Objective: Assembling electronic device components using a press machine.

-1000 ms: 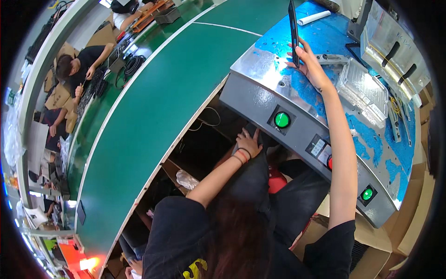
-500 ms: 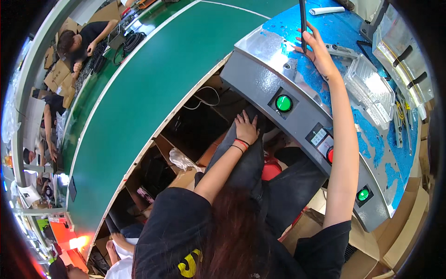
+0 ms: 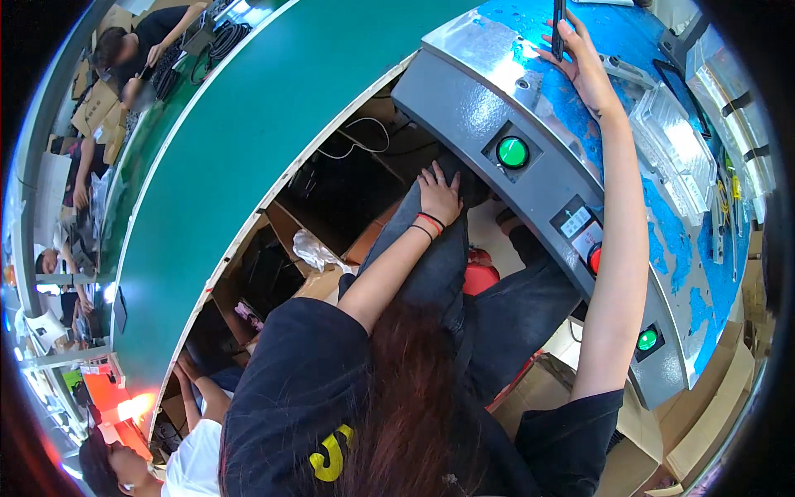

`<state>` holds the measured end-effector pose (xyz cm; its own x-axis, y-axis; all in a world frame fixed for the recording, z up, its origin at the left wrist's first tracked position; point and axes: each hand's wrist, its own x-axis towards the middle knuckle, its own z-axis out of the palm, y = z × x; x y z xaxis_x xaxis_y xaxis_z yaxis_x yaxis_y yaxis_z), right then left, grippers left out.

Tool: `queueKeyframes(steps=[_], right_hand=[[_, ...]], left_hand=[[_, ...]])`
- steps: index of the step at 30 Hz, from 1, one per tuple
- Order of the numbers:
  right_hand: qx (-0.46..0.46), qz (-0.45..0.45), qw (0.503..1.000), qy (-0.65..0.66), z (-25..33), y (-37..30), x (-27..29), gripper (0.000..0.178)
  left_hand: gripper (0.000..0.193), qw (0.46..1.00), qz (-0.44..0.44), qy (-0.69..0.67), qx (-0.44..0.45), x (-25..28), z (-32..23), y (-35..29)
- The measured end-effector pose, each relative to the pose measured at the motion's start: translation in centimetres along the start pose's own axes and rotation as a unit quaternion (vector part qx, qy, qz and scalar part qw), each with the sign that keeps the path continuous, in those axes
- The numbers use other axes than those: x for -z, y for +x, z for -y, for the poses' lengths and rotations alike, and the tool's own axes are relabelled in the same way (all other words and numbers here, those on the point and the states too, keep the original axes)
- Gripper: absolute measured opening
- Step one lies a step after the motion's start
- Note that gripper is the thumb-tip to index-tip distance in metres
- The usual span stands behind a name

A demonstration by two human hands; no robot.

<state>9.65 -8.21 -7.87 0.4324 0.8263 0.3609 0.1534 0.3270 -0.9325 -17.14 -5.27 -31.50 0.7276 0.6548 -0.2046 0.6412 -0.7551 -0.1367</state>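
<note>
My right hand [image 3: 586,70] is raised over the machine's blue-covered top at the upper right. Its thumb and fingers close on a thin black flat piece [image 3: 560,31], held upright and seen nearly edge-on; the frame's top edge cuts it off. My left hand [image 3: 439,199] lies flat on my jeans-clad leg [image 3: 426,265] with fingers somewhat apart and nothing in it. Beyond it is the grey machine's front panel [image 3: 451,95], with a green push button [image 3: 513,152], a red button [image 3: 595,258] partly behind my right forearm, and another green button [image 3: 647,340].
A clear plastic block [image 3: 675,149] and a metal bar [image 3: 627,71] lie on the machine top. To the left runs a green conveyor belt [image 3: 273,108]. Cardboard boxes [image 3: 704,414] stand at lower right, and co-workers [image 3: 199,451] sit along the left side.
The view has shifted slightly. My right hand appears higher and a little farther right, still holding the black piece, less of which shows. My left hand stays on my leg.
</note>
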Motion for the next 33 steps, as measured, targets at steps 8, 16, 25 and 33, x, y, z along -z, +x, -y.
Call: queueKeyframes(steps=[8, 16, 25, 33], right_hand=[[-0.012, 0.015, 0.999, 0.032, 0.3, 0.1, 0.4, 0.063], [-0.016, 0.0, 0.998, 0.053, 0.3, 0.3, 0.4, 0.066], [-0.058, -0.035, 0.992, 0.11, 0.8, 0.1, 1.3, 0.065], [-0.069, -0.036, 0.99, 0.121, 0.9, -0.1, 1.4, 0.067]], left_hand=[[0.066, 1.0, 0.008, 0.0, 0.007, -0.3, -0.1, 0.2], [0.065, 0.995, 0.055, 0.082, 0.0, 0.3, -1.7, -0.9], [0.054, 0.951, 0.047, 0.285, -0.11, 0.1, -6.3, -6.0], [0.045, 0.937, 0.03, 0.225, -0.267, -1.5, -7.1, -6.4]])
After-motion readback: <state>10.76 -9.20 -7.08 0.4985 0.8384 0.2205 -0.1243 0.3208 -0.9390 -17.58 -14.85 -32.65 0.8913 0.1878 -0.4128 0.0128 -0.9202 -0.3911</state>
